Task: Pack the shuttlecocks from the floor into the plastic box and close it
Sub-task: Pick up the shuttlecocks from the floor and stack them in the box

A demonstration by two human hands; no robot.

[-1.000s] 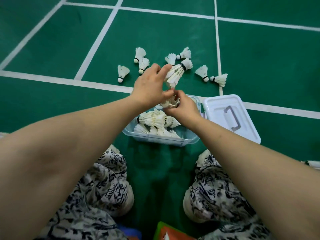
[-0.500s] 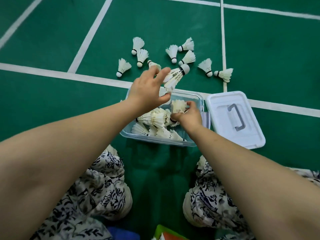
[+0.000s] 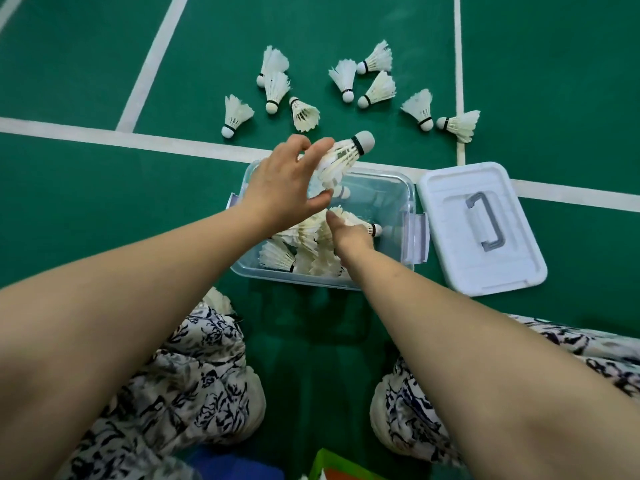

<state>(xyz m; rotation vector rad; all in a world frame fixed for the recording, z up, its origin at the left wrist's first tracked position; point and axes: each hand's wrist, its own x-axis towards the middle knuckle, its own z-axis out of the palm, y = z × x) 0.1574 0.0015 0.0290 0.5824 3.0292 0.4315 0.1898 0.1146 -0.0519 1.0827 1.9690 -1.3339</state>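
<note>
Both bare forearms are stretched forward and converge. The left hand (image 3: 287, 181) is raised, palm down, with thumb and fingers pinched around the skirt of a white feathered shuttlecock stack (image 3: 341, 157). The right hand (image 3: 349, 233) is held lower, knuckles up, fingers curled downward; whether anything is gripped cannot be told.

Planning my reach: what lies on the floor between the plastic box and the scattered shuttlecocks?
Head view: only a white court line between plastic box and scattered shuttlecocks.
</note>
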